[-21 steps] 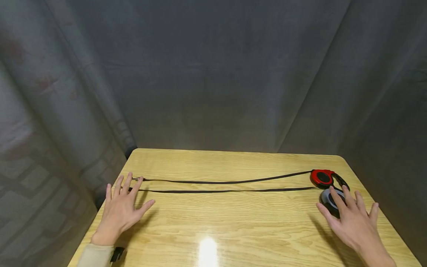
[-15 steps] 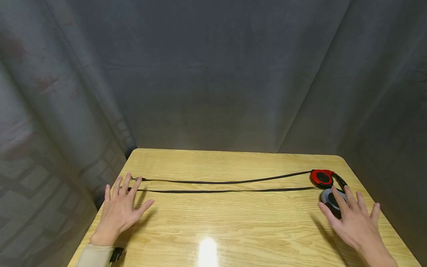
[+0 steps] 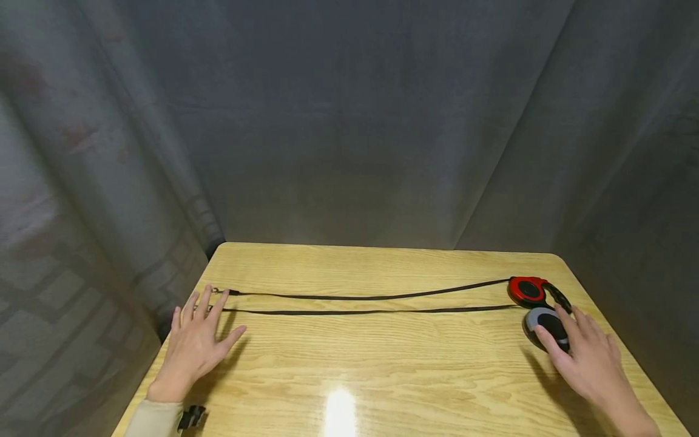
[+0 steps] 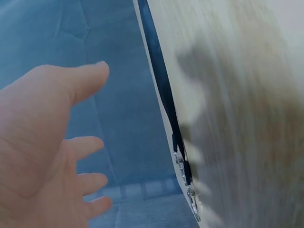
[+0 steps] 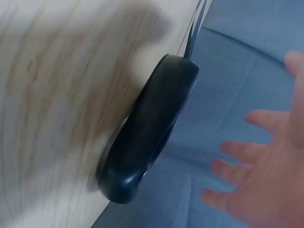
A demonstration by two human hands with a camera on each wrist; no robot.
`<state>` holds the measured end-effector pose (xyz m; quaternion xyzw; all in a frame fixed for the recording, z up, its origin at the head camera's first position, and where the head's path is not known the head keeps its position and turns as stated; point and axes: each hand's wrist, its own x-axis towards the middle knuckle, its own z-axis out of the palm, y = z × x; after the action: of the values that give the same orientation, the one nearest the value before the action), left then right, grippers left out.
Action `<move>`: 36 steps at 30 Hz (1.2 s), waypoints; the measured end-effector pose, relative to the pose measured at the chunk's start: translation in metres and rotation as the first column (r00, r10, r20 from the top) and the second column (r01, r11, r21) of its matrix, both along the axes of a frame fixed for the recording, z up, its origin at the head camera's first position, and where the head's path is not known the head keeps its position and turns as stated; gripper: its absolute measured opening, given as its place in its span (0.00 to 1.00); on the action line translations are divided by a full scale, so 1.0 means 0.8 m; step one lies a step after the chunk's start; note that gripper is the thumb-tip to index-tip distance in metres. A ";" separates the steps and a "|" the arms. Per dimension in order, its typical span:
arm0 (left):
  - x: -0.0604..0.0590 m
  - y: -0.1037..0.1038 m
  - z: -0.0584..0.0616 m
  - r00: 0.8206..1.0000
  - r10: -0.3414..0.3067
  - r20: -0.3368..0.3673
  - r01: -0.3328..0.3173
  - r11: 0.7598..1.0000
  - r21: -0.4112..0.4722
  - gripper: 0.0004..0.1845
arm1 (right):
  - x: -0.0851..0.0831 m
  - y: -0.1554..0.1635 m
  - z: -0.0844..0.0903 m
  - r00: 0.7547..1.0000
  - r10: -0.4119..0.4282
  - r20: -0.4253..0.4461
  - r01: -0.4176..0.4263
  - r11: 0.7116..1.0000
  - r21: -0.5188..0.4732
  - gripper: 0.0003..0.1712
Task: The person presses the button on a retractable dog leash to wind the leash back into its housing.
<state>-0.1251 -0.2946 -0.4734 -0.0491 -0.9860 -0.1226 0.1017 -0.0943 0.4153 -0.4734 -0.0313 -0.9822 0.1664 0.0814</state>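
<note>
Head view puts both hands low over a glossy table [image 3: 349, 364], pale yellow wood with a strong grain and a bright spot of lamp glare near the front edge. Nearest on the left, the left hand [image 3: 195, 343] lies flat with fingers spread and straight, holding nothing; its fingertips come just short of the metal clips [image 4: 187, 190] that end two thin black straps [image 3: 360, 304]. On the right, the right hand [image 3: 587, 358] reaches forward with loose, straight fingers, its fingertips touching the grey reel [image 3: 543, 326], a rounded oval case with a dark centre; it does not grip it. Just behind that sits a red reel [image 3: 528, 291] of the same shape with a black handle loop. The straps run flat and nearly parallel across the table from the clips to the reels.

I judge this to be the reach, before any grasp: the next move would call for the right fingers to curl round the smooth, hard grey case, and for the left to pinch a small clip, which looks fiddly. Farthest back hang grey curtains [image 3: 349, 121], soft and creased.
</note>
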 end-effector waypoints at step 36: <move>-0.002 -0.014 -0.019 1.000 0.013 0.020 -0.014 0.998 0.067 0.43 | -0.012 0.033 0.001 0.960 -0.256 0.117 0.273 0.949 -0.158 0.49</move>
<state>-0.1266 -0.3060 -0.4886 -0.0378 -0.9826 -0.1556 0.0944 -0.1036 0.4417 -0.4722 -0.1774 -0.9538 0.2366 0.0534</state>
